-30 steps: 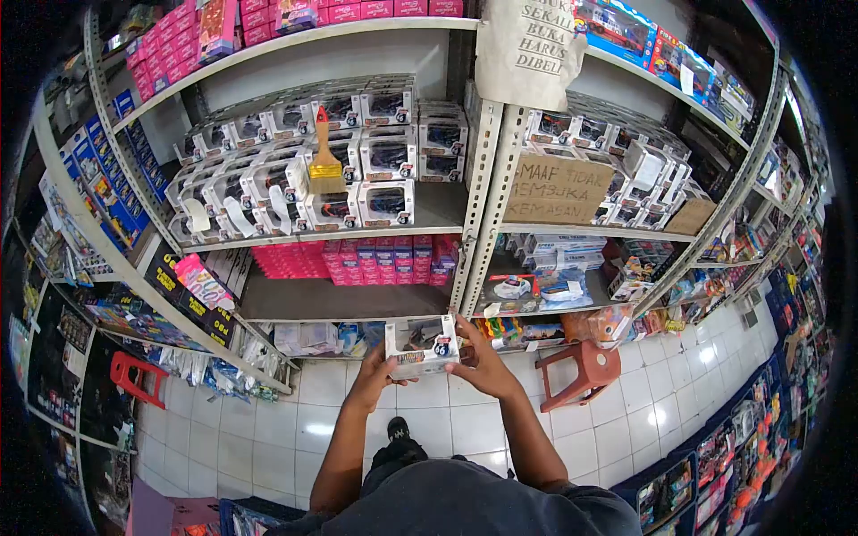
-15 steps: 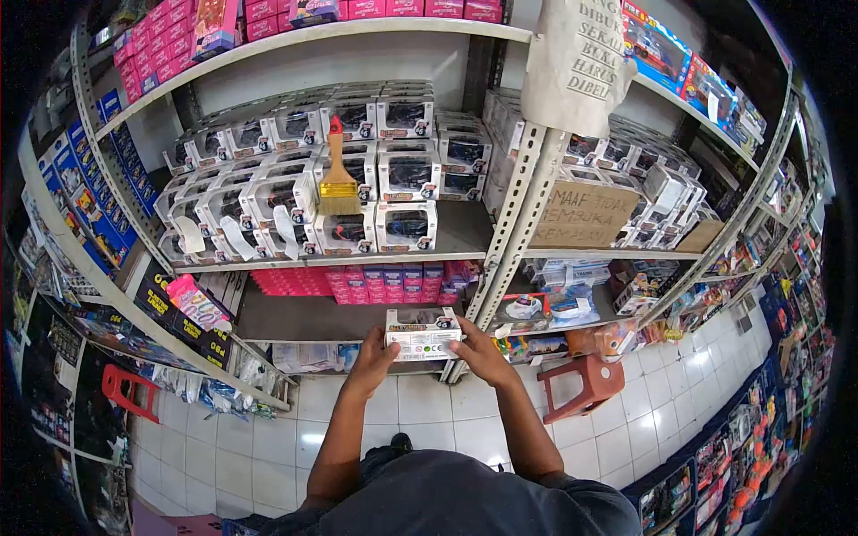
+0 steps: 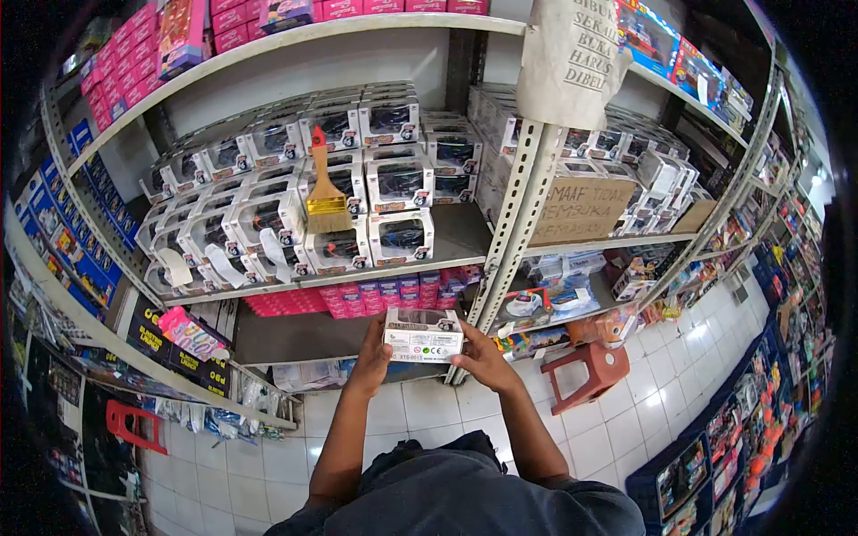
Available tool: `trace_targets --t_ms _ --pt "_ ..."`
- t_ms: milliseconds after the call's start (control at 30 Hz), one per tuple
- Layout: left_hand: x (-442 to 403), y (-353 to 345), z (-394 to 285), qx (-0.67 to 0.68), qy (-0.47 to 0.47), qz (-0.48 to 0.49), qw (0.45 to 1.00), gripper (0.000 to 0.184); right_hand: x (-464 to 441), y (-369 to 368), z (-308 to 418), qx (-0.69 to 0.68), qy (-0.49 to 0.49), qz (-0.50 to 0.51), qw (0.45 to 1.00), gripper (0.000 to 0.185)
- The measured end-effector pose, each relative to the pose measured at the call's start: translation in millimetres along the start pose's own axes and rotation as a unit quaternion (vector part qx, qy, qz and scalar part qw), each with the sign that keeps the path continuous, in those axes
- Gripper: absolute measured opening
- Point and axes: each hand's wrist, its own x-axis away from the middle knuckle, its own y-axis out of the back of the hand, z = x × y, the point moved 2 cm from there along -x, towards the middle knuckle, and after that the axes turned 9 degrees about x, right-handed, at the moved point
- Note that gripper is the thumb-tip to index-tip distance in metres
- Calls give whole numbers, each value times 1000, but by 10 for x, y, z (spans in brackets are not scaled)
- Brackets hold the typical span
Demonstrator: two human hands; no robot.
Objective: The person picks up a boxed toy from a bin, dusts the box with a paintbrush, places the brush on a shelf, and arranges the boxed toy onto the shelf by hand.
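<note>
A small white toy box (image 3: 423,338) with a clear window is held level between my two hands, its printed side towards me. My left hand (image 3: 373,357) grips its left end, and my right hand (image 3: 483,357) grips its right end. Just beyond, rows of similar white boxes (image 3: 399,179) are stacked on the middle shelf (image 3: 458,241). A brush (image 3: 325,192) with a wooden handle and red tip stands in front of the stack.
Pink boxes (image 3: 357,298) lie on the lower shelf. A metal post (image 3: 514,223) parts the two shelf bays, with a paper sign (image 3: 572,67) above. Red stools (image 3: 587,373) stand at right and left on the tiled floor (image 3: 429,406). Cardboard signs (image 3: 581,210) front the right bay.
The box has been tilted, so its printed side shows instead of its windowed front. Both hands still hold it. The camera view has shifted a little over the shelves.
</note>
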Motion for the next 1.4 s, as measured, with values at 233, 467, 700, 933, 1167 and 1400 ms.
trace_targets --t_ms 233,467,700,933,1167,1400 --pt "-112 -204 -28 46 33 10 998 117 109 93 124 -36 2 -25 999 86" --pt "-240 -89 291 7 28 37 999 104 208 210 121 -13 -20 -27 999 84" --pt "-213 -162 386 2 45 -25 999 80 169 295 128 -18 -34 -19 999 80" --pt "-113 -401 128 -97 41 6 994 90 134 316 65 -39 -1 -47 998 70" --pt "-130 -356 30 -125 8 38 991 95 129 321 41 -86 -44 -37 995 63" --pt "-70 -522 -227 -62 19 40 997 89 24 178 50 -75 -95 -67 990 80"
